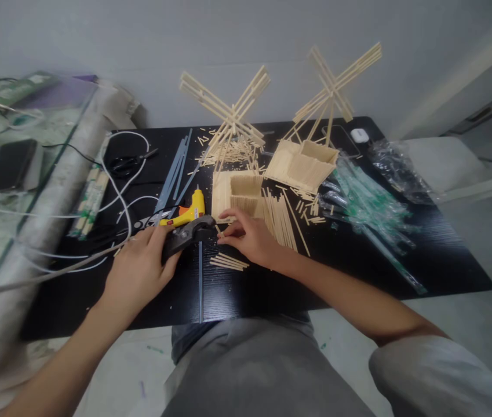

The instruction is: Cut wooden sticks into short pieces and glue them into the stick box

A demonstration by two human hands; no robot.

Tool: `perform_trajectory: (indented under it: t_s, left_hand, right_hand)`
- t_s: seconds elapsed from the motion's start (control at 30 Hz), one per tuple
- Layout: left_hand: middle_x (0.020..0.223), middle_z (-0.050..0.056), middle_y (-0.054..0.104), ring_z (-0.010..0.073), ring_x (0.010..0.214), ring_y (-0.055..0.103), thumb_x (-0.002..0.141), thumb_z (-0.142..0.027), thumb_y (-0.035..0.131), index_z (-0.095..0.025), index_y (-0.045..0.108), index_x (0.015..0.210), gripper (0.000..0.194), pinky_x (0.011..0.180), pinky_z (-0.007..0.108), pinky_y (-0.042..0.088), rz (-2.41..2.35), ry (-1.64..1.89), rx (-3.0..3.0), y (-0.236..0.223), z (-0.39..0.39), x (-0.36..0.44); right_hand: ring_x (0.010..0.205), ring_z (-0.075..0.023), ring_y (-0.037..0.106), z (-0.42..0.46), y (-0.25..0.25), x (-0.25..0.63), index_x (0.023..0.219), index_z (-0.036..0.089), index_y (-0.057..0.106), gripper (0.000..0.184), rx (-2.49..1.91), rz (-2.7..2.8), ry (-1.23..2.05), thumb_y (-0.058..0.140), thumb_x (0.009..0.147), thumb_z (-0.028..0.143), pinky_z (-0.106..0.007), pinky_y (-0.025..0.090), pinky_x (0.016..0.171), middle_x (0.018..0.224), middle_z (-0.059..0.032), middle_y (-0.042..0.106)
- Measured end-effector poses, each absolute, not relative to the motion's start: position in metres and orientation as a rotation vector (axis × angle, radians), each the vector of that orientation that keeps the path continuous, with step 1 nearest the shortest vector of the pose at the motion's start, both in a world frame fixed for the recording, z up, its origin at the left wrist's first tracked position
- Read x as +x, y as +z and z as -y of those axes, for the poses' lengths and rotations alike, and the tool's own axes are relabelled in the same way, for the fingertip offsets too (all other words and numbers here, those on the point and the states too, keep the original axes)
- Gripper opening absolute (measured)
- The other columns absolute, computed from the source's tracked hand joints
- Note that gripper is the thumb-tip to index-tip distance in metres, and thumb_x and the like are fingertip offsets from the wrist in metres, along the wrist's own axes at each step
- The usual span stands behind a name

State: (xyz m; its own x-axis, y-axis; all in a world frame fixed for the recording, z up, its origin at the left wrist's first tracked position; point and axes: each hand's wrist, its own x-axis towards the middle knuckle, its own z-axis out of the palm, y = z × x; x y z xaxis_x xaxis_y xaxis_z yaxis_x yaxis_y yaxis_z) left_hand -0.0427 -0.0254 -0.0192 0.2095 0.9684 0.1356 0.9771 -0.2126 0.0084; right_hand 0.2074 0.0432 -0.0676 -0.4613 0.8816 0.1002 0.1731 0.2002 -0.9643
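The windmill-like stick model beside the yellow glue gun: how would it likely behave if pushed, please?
The stick model is probably light, as its slim stick construction suggests. Its crossed blades look fragile, being slender and raised. Their height might make it tip under a high push, though its flat base should help.

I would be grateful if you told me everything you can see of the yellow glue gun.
The glue gun is bright yellow and looks plastic, with an orange trigger, a small pale label and a reddish mark on its handle. It seems to lie on the black table, nozzle pointing to the far side, handle toward the left. The left hand and the dark cutting tool it holds are just in front, partly covering its lower edge; whether they touch it cannot be told.
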Motion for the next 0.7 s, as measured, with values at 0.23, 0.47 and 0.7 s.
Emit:
perform_trajectory:
  t_s: [0.23,0.47,0.7]
  left_hand:
    - [0.110,0.019,0.066,0.0351,0.096,0.067,0.098,-0.032,0.051,-0.012,0.060,0.122,0.033,0.088,0.046,0.052,1.733,0.056,-2.394,-0.019,0.023,-0.024]
    - [0.106,0.017,0.067,0.0351,0.095,0.068,0.097,-0.033,0.055,-0.013,0.063,0.120,0.032,0.087,0.046,0.055,1.687,0.095,-2.376,-0.019,0.022,-0.017]
    - [0.110,0.019,0.068,0.0345,0.095,0.069,0.096,-0.033,0.056,-0.012,0.062,0.126,0.037,0.086,0.046,0.056,1.678,0.108,-2.372,-0.020,0.022,-0.014]
  right_hand:
    - [0.080,-0.0156,0.076,-0.045,-0.069,0.208,0.118,0.024,0.059,0.042,-0.974,1.841,1.242,0.080,0.083,0.016,-0.027,0.057,0.080,0.081,0.0033,0.077]
    - [0.072,-0.0154,0.072,-0.044,-0.069,0.209,0.119,0.024,0.057,0.033,-1.022,1.924,1.182,0.071,0.089,0.021,-0.029,0.052,0.075,0.077,0.0036,0.074]
    - [0.071,-0.0155,0.070,-0.045,-0.068,0.209,0.117,0.024,0.057,0.032,-1.023,1.915,1.184,0.071,0.088,0.022,-0.029,0.050,0.072,0.075,0.0038,0.071]
